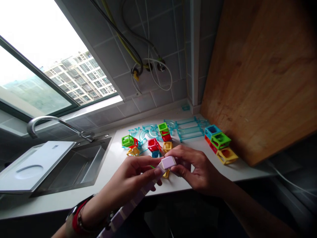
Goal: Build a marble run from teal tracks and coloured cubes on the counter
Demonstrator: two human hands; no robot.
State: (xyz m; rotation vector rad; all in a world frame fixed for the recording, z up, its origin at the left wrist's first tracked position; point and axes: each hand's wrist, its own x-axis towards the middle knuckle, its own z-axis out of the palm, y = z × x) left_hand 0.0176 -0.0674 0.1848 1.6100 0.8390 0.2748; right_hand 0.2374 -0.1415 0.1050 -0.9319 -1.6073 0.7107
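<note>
Between my hands runs a chain of pale purple and white block pieces (123,211), hanging down toward the lower left. My left hand (135,177) is closed round this chain near its upper end. The thumb and fingers of my right hand (198,165) pinch the purple end block (168,162). Just beyond my fingers on the counter are a red cube frame (154,144), a blue one (156,154) below it, and a yellow one (167,146). Another yellow piece (165,174) is partly hidden under my hands.
Left of the counter (114,172) lies a sink (91,165) with a faucet (59,120) and a white panel (37,165). Clear blue plastic pieces (189,130) lie at the back. More cube frames (221,140) stand right, before a leaning wooden board (262,76).
</note>
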